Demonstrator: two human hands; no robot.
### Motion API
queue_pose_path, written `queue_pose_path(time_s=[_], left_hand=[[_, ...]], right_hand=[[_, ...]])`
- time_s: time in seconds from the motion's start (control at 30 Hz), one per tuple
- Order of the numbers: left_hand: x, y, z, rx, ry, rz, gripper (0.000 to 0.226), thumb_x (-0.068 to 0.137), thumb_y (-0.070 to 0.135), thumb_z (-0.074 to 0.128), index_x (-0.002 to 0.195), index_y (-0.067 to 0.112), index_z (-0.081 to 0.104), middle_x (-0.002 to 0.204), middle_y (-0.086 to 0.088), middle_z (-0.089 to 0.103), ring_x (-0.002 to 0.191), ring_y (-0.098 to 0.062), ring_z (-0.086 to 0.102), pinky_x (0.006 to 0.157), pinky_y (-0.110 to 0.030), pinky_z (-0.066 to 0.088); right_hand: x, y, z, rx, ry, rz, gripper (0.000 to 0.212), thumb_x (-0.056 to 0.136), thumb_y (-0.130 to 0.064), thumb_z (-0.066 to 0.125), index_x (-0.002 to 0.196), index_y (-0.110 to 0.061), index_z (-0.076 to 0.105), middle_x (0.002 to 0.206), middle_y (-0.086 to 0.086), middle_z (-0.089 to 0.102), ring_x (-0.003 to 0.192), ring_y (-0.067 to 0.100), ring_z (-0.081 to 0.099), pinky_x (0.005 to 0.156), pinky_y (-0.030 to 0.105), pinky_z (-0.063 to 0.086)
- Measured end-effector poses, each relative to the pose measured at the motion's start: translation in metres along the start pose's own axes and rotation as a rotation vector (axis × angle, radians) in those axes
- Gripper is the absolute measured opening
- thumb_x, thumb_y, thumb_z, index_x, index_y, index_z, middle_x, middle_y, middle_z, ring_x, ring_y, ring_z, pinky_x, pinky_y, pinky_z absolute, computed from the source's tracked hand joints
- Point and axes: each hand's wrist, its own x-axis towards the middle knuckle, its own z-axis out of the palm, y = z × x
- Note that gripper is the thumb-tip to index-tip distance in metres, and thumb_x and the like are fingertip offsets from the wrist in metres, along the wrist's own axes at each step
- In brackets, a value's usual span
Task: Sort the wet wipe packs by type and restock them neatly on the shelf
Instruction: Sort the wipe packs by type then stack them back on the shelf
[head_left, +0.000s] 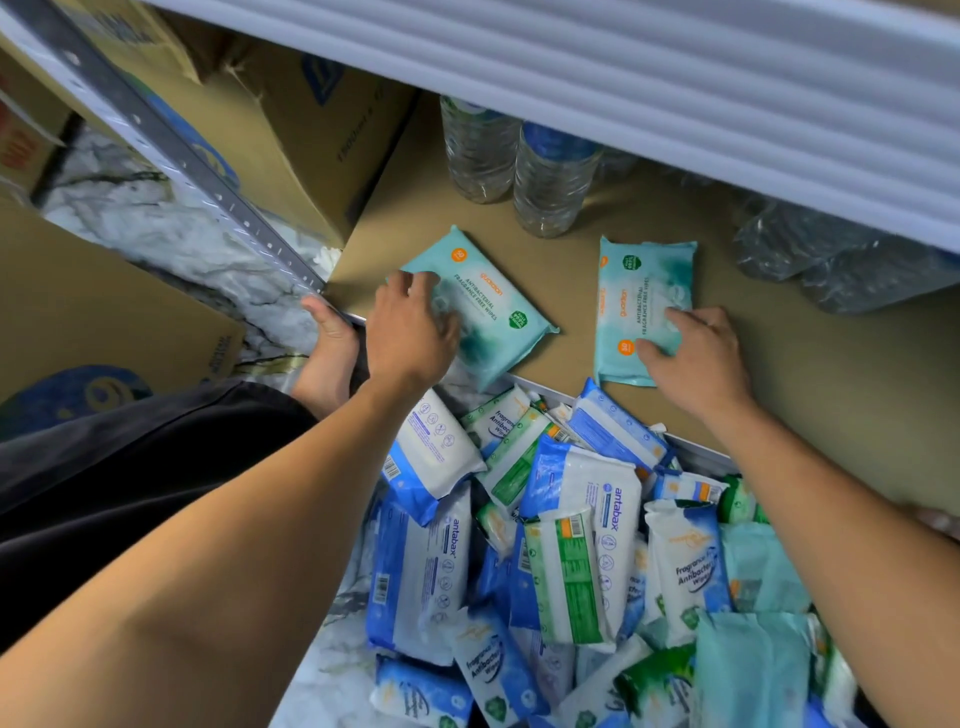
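**A:** Where are the two teal packs?

**B:** Both lie flat on the brown shelf (779, 364). The left teal pack (493, 306), printed "Antibacterial Fragrance Free Wipes", sits askew near the shelf's front left corner, with one corner jutting just over the front edge. The right teal pack (641, 291) lies near the middle of the front edge, running front to back, apart from the other one.

**A:** And the grips?

**B:** The left hand (410, 332) has its fingers bent over the far left corner of the left teal pack and its thumb on the face, so its grip is closed round that end. The right hand (696, 358) lies on the near end of the right teal pack with fingers and thumb spread on top. Its grip is loose, pressing rather than clasping.

**A:** What else?

**B:** A heap of mixed packs (571, 545) lies below the front edge on the marble-patterned floor (332, 675): blue-and-white "antabax" ones, green ones and more teal. Two water bottles (553, 176) stand touching toward the back of the shelf. A cardboard box (291, 140) stands at the left edge and a clear-wrapped bundle (831, 260) toward the right. A bare foot (330, 353) rests by the front left corner, beside the grey metal upright (171, 150).
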Motion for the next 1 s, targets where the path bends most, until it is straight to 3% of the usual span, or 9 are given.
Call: queue_pose_path(time_s=[0.1,0.27,0.4,0.5,0.57,0.67,0.73,0.8,1.0], left_hand=[[0.000,-0.012,0.008,0.080,-0.073,0.169,0.057,0.088,0.036,0.055,0.140,0.012,0.054,0.144,-0.016,0.048,0.131,-0.039,0.043,0.109,-0.044,0.038],[0.001,-0.008,0.005,0.218,-0.053,0.096,0.053,0.092,0.050,0.057,0.140,0.028,0.052,0.146,-0.002,0.046,0.132,-0.028,0.042,0.101,-0.044,0.038],[0.004,0.005,0.001,0.299,-0.017,-0.070,0.058,0.089,0.061,0.056,0.127,0.017,0.054,0.128,-0.010,0.050,0.118,-0.034,0.045,0.091,-0.045,0.038],[0.006,0.006,0.003,0.280,0.024,-0.128,0.056,0.090,0.058,0.056,0.124,0.013,0.054,0.124,-0.014,0.050,0.114,-0.036,0.044,0.090,-0.046,0.037],[0.003,0.000,0.007,0.271,0.039,-0.038,0.051,0.090,0.052,0.057,0.127,0.016,0.057,0.124,-0.014,0.051,0.112,-0.037,0.046,0.090,-0.044,0.038],[-0.002,-0.013,0.016,0.211,0.086,0.136,0.044,0.090,0.041,0.057,0.126,0.015,0.062,0.125,-0.014,0.055,0.111,-0.038,0.050,0.093,-0.043,0.040],[-0.002,-0.019,0.019,0.179,0.109,0.168,0.042,0.090,0.037,0.057,0.125,0.014,0.064,0.124,-0.014,0.057,0.111,-0.037,0.051,0.095,-0.042,0.041],[0.001,-0.022,0.020,0.182,0.098,0.170,0.044,0.090,0.038,0.053,0.126,0.014,0.063,0.126,-0.014,0.057,0.114,-0.037,0.051,0.097,-0.042,0.042],[-0.002,-0.005,0.017,0.219,0.018,0.057,0.049,0.101,0.028,0.045,0.148,0.015,0.042,0.160,-0.015,0.028,0.148,-0.040,0.022,0.117,-0.051,0.026]], right_hand=[[0.002,0.008,-0.002,-0.004,-0.015,-0.081,0.063,0.087,-0.015,0.063,0.148,-0.022,0.047,0.146,0.008,0.038,0.130,0.032,0.040,0.112,0.036,0.034],[0.005,0.021,0.003,0.012,-0.176,-0.172,0.062,0.092,-0.011,0.062,0.146,-0.037,0.046,0.165,-0.010,0.016,0.141,0.026,0.023,0.117,0.024,0.013],[0.001,0.017,0.004,-0.116,-0.090,-0.130,0.059,0.092,-0.027,0.064,0.144,-0.045,0.044,0.161,-0.014,0.021,0.129,0.030,0.032,0.114,0.041,0.024],[0.001,0.001,0.012,-0.181,0.032,-0.050,0.056,0.090,-0.052,0.061,0.142,-0.034,0.049,0.146,0.003,0.039,0.121,0.035,0.040,0.103,0.046,0.032],[0.009,-0.007,0.009,-0.039,0.053,0.008,0.059,0.087,-0.059,0.054,0.135,-0.025,0.057,0.130,0.013,0.050,0.118,0.038,0.048,0.103,0.047,0.039],[0.019,-0.002,0.000,-0.004,0.060,-0.074,0.050,0.085,-0.038,0.049,0.131,-0.027,0.062,0.134,0.011,0.052,0.121,0.040,0.048,0.107,0.048,0.039],[0.017,0.006,-0.003,-0.147,-0.063,-0.195,0.053,0.091,-0.020,0.059,0.142,-0.033,0.053,0.156,0.004,0.034,0.137,0.034,0.032,0.117,0.046,0.026],[0.013,0.011,-0.001,-0.202,-0.132,-0.229,0.057,0.095,-0.022,0.062,0.147,-0.035,0.045,0.162,0.001,0.025,0.142,0.030,0.023,0.119,0.042,0.022],[0.009,0.000,0.007,-0.124,0.067,-0.196,0.051,0.084,-0.048,0.072,0.126,-0.020,0.064,0.116,0.011,0.053,0.107,0.036,0.052,0.095,0.045,0.047]])
